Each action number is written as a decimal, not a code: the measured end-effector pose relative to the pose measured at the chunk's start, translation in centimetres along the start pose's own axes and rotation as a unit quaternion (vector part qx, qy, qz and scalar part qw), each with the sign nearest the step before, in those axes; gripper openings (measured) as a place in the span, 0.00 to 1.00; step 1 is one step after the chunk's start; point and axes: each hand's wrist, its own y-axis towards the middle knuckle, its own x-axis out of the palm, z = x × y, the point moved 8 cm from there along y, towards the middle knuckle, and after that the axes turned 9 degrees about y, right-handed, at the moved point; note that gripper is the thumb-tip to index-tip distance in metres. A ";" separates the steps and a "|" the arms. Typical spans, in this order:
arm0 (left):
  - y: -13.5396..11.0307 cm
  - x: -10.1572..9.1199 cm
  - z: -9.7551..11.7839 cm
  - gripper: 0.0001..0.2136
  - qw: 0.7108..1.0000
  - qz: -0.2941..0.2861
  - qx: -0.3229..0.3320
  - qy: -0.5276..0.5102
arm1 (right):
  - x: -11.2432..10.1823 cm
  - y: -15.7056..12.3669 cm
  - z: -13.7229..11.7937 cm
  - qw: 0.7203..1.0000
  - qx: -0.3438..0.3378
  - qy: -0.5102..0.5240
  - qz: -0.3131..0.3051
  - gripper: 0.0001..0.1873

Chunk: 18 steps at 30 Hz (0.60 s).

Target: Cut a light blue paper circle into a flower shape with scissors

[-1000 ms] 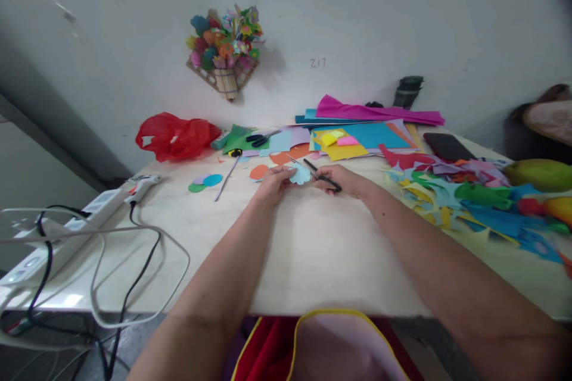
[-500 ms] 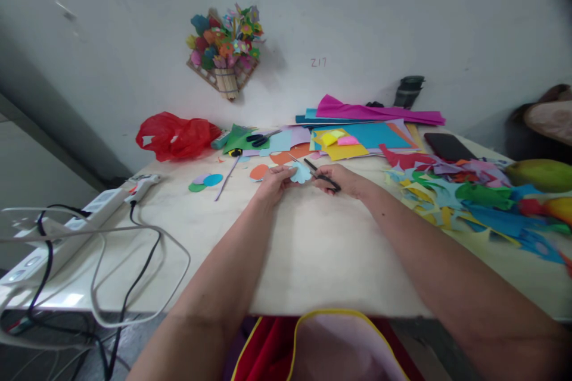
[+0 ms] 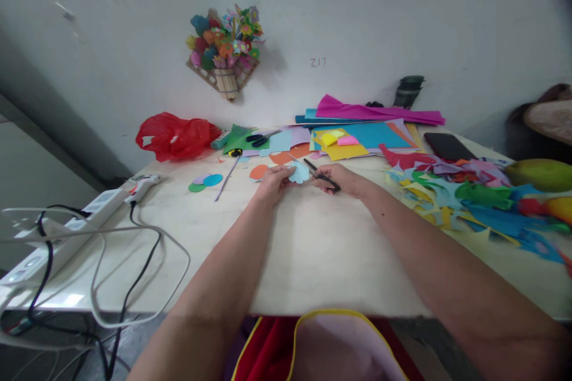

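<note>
Left hand [image 3: 276, 183] is pinching scalloped pale-blue paper [image 3: 300, 172], right hand [image 3: 343, 178] is gripping scissors [image 3: 329, 181] just right: likely trimming, further snips calling for steady paper.

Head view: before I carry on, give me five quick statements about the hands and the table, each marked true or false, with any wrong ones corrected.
1. The right hand holds black-handled scissors. True.
2. The left hand holds a plain square of paper. False: the left hand holds a light blue paper piece with a scalloped edge.
3. The red plastic bag sits at the right end of the table. False: the red plastic bag is toward the back left of the table.
4. A second pair of scissors lies among the coloured sheets at the back. True.
5. The paper flowers lie on the table. False: the paper flowers are up on the wall.
</note>
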 end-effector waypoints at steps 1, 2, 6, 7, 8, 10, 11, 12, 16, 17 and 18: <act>0.0 0.0 0.0 0.10 1.000 0.001 0.001 -0.001 | 0.0 0.0 0.0 1.000 0.000 -0.001 0.001 0.12; 0.1 -0.1 0.0 0.10 1.000 0.001 0.002 -0.003 | 0.0 0.0 0.0 1.000 -0.001 -0.002 0.002 0.12; 0.1 -0.1 -0.1 0.09 1.000 0.000 0.006 -0.001 | 0.0 0.0 0.0 1.000 -0.001 -0.003 0.003 0.11; 0.1 -0.1 -0.1 0.09 1.000 -0.002 0.006 0.002 | 0.0 0.0 0.0 1.000 0.000 -0.001 0.003 0.11; 0.1 -0.1 -0.1 0.09 1.000 -0.003 0.007 0.004 | 0.0 0.0 0.0 1.000 0.001 0.001 0.003 0.11; 0.1 -0.1 0.0 0.09 1.000 -0.004 0.007 0.007 | 0.0 0.0 0.0 1.000 0.003 0.001 0.001 0.12; 0.1 -0.1 0.0 0.09 1.000 -0.004 0.006 0.008 | 0.0 0.0 0.0 1.000 0.003 0.000 0.001 0.12; 0.1 -0.1 0.0 0.08 1.000 -0.003 0.006 0.008 | 0.0 -0.1 0.0 1.000 0.002 -0.001 0.001 0.12; 0.1 0.0 0.0 0.08 1.000 -0.006 0.005 0.005 | 0.0 -0.1 -0.2 1.000 0.000 -0.001 -0.001 0.12; 0.1 0.0 0.0 0.08 1.000 -0.009 0.005 0.004 | 0.1 -0.1 -0.2 1.000 -0.001 0.000 -0.003 0.12; 0.1 0.0 0.0 0.08 1.000 -0.011 0.005 0.003 | 0.1 -0.1 -0.2 1.000 0.000 0.000 -0.005 0.12</act>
